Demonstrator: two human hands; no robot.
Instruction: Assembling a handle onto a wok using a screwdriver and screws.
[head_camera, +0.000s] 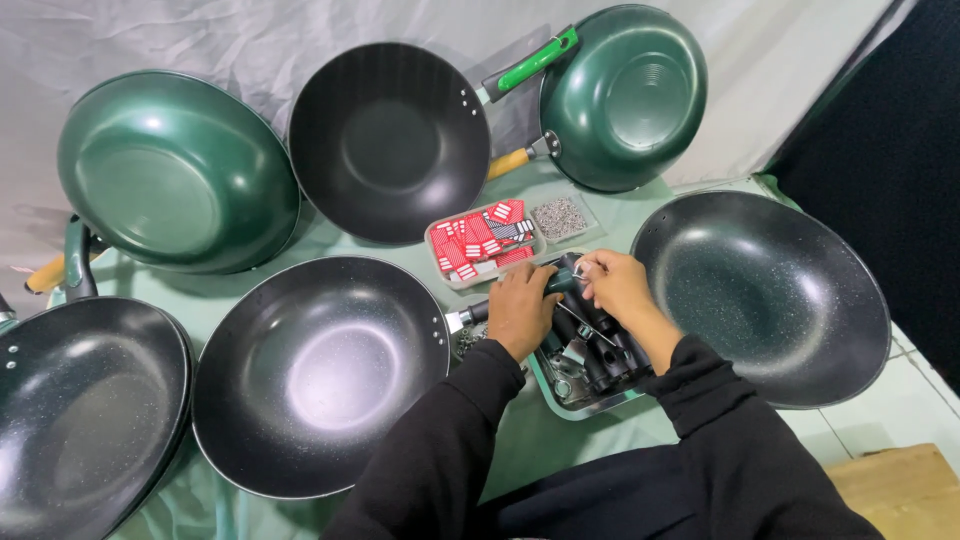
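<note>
Both arms in black sleeves come in from the bottom edge, hands meeting over a metal tray at centre.

Left hand: fingers curled shut around a dark green pan handle, gripping it from the left. The handle sits over the tray, between the two hands.

Right hand: fingertips pinched together at the handle's far end, on something small and metallic. Too small to tell what it is. A thin metal tool lies under this hand across the tray.

The tray holds a pile of black handle parts, partly hidden by the wrists.

Near left: a black wok, inside up, touching the left forearm area, its rim bracket pointing at the tray. Further left, a speckled dark wok is cut off by the frame edge. Right of the tray: another speckled wok, inside up, just beside the right wrist.

All of it sits on a pale green cloth over the surface.

Just beyond the hands: a clear box of red and white packets, then a small clear tray of silver screws beside it.

Far row, leaning on a white backdrop: a green wok with its outside facing us on the left, a black wok showing its inside in the middle, and a green wok on the right. A bright green handle and a wooden handle sit between the last two.
</note>
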